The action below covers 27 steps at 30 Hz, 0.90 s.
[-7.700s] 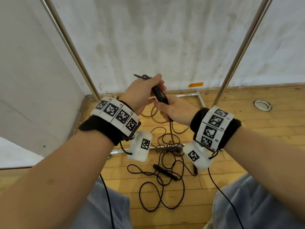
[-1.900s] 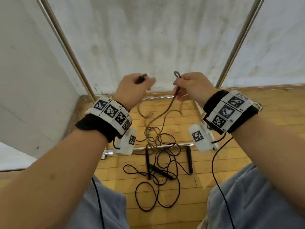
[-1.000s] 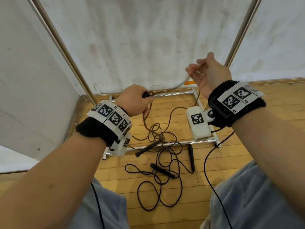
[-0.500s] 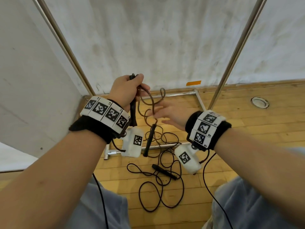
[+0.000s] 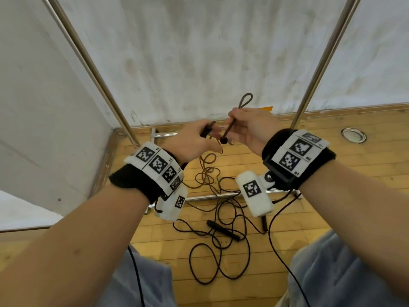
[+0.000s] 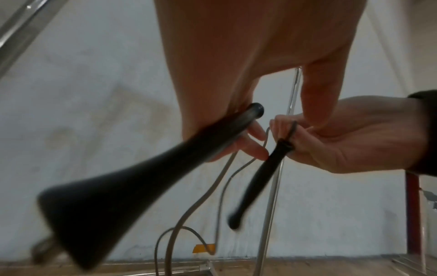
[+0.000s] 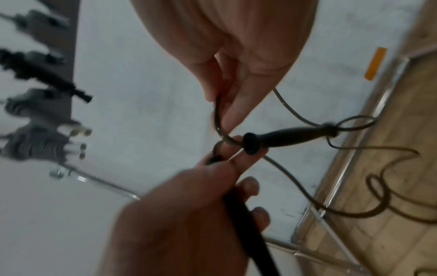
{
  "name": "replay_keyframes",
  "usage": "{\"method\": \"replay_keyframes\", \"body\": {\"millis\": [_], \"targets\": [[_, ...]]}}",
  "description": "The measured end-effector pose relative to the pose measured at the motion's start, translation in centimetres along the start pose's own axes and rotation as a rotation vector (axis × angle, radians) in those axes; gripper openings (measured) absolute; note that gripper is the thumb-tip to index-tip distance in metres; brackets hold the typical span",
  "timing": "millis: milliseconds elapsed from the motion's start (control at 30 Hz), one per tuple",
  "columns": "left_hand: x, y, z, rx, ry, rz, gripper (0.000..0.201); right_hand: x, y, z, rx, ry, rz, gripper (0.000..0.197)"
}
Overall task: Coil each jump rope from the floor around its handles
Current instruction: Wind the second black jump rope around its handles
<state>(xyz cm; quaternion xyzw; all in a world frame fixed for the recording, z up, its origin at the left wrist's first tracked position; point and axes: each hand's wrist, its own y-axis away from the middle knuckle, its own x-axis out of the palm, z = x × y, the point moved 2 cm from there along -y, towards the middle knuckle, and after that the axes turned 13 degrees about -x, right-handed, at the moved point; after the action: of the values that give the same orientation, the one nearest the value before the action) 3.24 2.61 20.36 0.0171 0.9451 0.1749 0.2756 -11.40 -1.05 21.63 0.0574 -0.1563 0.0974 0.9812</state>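
The thin brown jump rope (image 5: 207, 171) is up in the air between both hands, its slack trailing down to the wooden plank floor (image 5: 354, 165) — one slim black plastic handle (image 6: 132, 179) sits in the left hand (image 5: 192, 142), fingers curled round it. The other black handle (image 5: 228, 131) is in the right hand (image 5: 250, 127), pinched between thumb and fingertips near the cord end, knob end pointing toward the left hand, with a small loop of cord (image 5: 245, 102) sticking up above the knuckles. So both grips are closed on a handle, hands close together at chest height.

Down on the floor there's a second black jump rope (image 5: 218, 260) in loose tangled loops, its black handle (image 5: 222, 229) lying flat among them. A chrome metal frame (image 5: 212, 196) runs across the floor in front of a white wall (image 5: 199, 52).
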Motion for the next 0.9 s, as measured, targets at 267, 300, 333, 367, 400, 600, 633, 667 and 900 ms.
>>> {"method": "replay_keyframes", "body": {"millis": [267, 300, 333, 367, 400, 600, 633, 667, 900], "targets": [[1.0, 0.3, -0.3, 0.148, -0.135, -0.045, 0.010, -1.2, -0.8, -0.5, 0.005, 0.018, -0.087, 0.019], [1.1, 0.4, -0.4, 0.147, -0.140, -0.043, 0.009, -1.5, -0.9, -0.7, 0.012, 0.102, -0.072, 0.022], [1.1, 0.5, -0.5, 0.138, -0.131, -0.030, 0.009, -1.7, -1.0, -0.8, 0.008, 0.227, -0.052, 0.026], [1.1, 0.6, -0.5, 0.128, -0.106, -0.009, 0.008, -2.0, -1.1, -1.0, -0.019, 0.416, -0.030, 0.030], [1.2, 0.7, -0.7, 0.120, -0.087, 0.008, 0.007, -2.3, -1.3, -1.1, -0.092, 0.643, -0.013, 0.033], [0.7, 0.8, -1.4, 0.110, -0.083, 0.002, 0.017, -1.0, -1.6, -1.9, -0.252, 0.707, 0.238, 0.038], [0.4, 0.8, -1.4, 0.104, -0.086, -0.013, 0.016, -0.8, -1.5, -1.9, -0.241, 0.667, 0.281, 0.042], [0.1, 0.7, -1.5, 0.101, -0.090, -0.031, 0.015, -0.7, -1.5, -1.7, -0.247, 0.655, 0.326, 0.046], [-1.5, 1.0, -1.3, 0.139, -0.144, -0.104, 0.013, -0.3, -1.2, 0.0, -0.214, 0.448, 0.534, 0.049]]}}
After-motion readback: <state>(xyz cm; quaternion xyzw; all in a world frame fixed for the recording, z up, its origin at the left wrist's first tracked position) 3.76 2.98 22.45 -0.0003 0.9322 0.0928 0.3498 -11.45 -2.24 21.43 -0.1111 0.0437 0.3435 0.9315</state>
